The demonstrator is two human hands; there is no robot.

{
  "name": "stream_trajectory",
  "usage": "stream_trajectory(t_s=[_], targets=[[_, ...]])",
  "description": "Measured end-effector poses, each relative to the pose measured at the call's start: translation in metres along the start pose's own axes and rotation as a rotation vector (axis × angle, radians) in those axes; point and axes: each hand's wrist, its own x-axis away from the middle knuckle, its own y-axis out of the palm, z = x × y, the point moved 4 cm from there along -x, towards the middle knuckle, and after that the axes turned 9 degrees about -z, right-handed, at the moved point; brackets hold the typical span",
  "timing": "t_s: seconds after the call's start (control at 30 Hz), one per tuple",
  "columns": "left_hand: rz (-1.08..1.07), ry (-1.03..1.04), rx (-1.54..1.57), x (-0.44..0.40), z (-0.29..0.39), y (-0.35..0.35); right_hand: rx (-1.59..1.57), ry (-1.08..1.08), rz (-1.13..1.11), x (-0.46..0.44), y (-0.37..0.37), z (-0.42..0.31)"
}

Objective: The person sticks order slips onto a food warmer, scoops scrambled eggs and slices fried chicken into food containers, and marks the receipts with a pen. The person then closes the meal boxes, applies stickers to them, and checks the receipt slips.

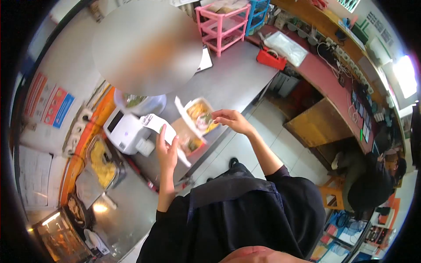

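Observation:
A white printed paper slip, like a receipt [159, 125], is pinched between the thumb and fingers of my left hand [166, 151]. Just left of it stands a white receipt printer [125, 131] on the metal counter. My right hand [232, 121] hovers at the right edge of an open food box [197, 109], fingers stretched and slightly bent, with nothing visible in them. Yellow food and a small clear-looking packet lie in that box. A second open box [189, 144], partly behind my left hand, holds food I cannot make out.
A bowl with greens [135, 100] stands behind the printer. At left is a tray of yellow food [103, 164]. A pink rack [221, 26] and a red bag [270, 58] are at the back. A person in dark clothes [370, 188] is at far right, near an orange stool [331, 197].

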Motion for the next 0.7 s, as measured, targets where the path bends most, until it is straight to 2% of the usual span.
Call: stream_trajectory(t_s=[0.07,0.13,0.2,0.27,0.33,0.4,0.47,0.5,0.53,0.57,0.63,0.7], targets=[[0.073,0.054,-0.438,-0.057,-0.039,0.031,0.179,-0.056,0.070,-0.022,-0.079,0.008],[0.069,-0.175,-0.556,-0.095,-0.061,0.060,0.400,-0.018,0.166,-0.047,-0.158,0.006],[0.105,-0.352,-0.503,-0.113,-0.082,0.075,0.407,-0.119,0.229,-0.085,-0.231,0.001],[0.104,-0.524,-0.535,-0.117,-0.086,0.089,0.542,-0.134,0.253,-0.134,-0.294,-0.025],[0.130,-0.581,-0.549,-0.115,-0.094,0.099,0.681,-0.397,0.271,-0.190,-0.341,-0.068],[0.146,-0.639,-0.560,-0.120,-0.102,0.107,0.813,-0.476,0.304,-0.254,-0.384,-0.102],[0.168,-0.670,-0.648,-0.119,-0.105,0.117,1.058,-0.540,0.369,-0.324,-0.422,-0.114],[0.175,-0.562,-0.574,-0.122,-0.100,0.125,1.255,-0.498,0.330,-0.365,-0.443,-0.103],[0.200,-0.591,-0.560,-0.124,-0.100,0.133,1.451,-0.459,0.289,-0.394,-0.454,-0.087],[0.233,-0.590,-0.520,-0.127,-0.102,0.141,1.442,-0.476,0.248,-0.399,-0.452,-0.085],[0.246,-0.546,-0.466,-0.135,-0.094,0.156,1.586,-0.289,0.337,-0.401,-0.452,-0.094],[0.230,-0.484,-0.439,-0.152,-0.086,0.178,1.542,-0.261,0.309,-0.406,-0.456,-0.103]])
